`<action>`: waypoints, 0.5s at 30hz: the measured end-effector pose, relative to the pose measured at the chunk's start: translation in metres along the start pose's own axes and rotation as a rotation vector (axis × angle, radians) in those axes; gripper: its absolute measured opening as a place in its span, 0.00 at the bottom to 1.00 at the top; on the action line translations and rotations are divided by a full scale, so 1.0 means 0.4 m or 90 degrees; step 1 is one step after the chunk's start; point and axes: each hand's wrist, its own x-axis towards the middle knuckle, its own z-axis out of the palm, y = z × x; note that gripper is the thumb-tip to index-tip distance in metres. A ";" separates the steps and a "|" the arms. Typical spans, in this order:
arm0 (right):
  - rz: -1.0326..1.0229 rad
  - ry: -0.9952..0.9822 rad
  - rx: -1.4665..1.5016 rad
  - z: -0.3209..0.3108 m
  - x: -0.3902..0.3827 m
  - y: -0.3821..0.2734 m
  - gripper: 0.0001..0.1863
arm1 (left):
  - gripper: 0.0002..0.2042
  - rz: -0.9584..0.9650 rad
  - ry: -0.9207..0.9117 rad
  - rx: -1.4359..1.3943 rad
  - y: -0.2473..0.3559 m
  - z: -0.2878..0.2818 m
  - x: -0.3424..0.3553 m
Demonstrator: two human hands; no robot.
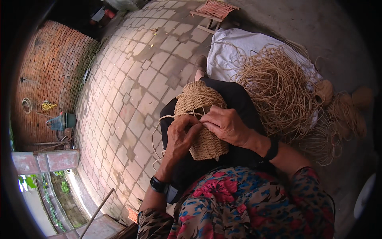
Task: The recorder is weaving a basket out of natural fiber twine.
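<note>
A woven straw-coloured basket point(209, 145) lies across my lap, with an opening in its side where bare wire-like ribs show. At the left of that opening, my left hand point(184, 133) is closed, thumb and fingers pinching the cord at the weave. My right hand point(223, 124) pinches at the opening's right edge, its fingertips close to the left ones; what it grips is hidden. From the left hand a loose length of twisted cord point(152, 137) loops out and hangs down beside my left knee.
A big tangled heap of straw cord point(274, 85) lies on a white cloth point(225, 47) to my right. Beyond it are cord rolls point(323, 92) and a wire frame point(324, 143). A small slatted stool point(215, 11) stands ahead. Paving tiles point(119, 99) stretch left toward a brick wall point(51, 67).
</note>
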 end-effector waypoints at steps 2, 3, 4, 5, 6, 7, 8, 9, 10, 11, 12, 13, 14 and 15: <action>-0.025 0.000 -0.049 0.007 -0.005 -0.001 0.07 | 0.04 -0.013 -0.052 0.025 0.005 -0.016 0.004; -0.039 0.008 -0.065 0.010 -0.006 0.001 0.07 | 0.04 -0.013 -0.050 0.024 0.011 -0.018 0.008; -0.054 0.015 -0.082 0.010 -0.006 0.001 0.08 | 0.04 -0.019 -0.062 0.024 0.019 -0.021 0.015; -0.056 0.012 -0.083 0.009 -0.009 0.000 0.08 | 0.05 -0.025 -0.075 0.024 0.026 -0.024 0.022; -0.031 0.025 -0.037 0.005 -0.014 -0.001 0.09 | 0.05 -0.024 -0.071 0.022 0.033 -0.024 0.031; -0.006 0.037 0.012 0.002 -0.019 -0.005 0.09 | 0.06 0.033 -0.094 0.125 0.043 -0.024 0.037; -0.008 0.033 0.012 -0.002 -0.020 -0.008 0.09 | 0.07 0.091 -0.117 0.229 0.052 -0.024 0.043; -0.009 0.035 0.018 -0.006 -0.021 -0.011 0.10 | 0.07 0.089 -0.113 0.228 0.059 -0.025 0.047; -0.010 0.038 0.025 -0.007 -0.021 -0.013 0.11 | 0.07 0.092 -0.142 0.258 0.066 -0.028 0.052; -0.012 0.036 0.027 -0.007 -0.021 -0.013 0.11 | 0.07 0.094 -0.173 0.289 0.068 -0.030 0.055; -0.009 0.032 0.020 -0.006 -0.022 -0.014 0.10 | 0.07 0.092 -0.170 0.290 0.063 -0.031 0.056; -0.005 0.031 0.011 -0.008 -0.021 -0.014 0.10 | 0.06 0.089 -0.169 0.277 0.055 -0.031 0.060; -0.007 0.030 0.011 -0.008 -0.020 -0.014 0.10 | 0.05 0.087 -0.168 0.265 0.048 -0.031 0.060; -0.008 0.032 0.002 -0.008 -0.020 -0.012 0.10 | 0.05 0.086 -0.166 0.265 0.044 -0.033 0.058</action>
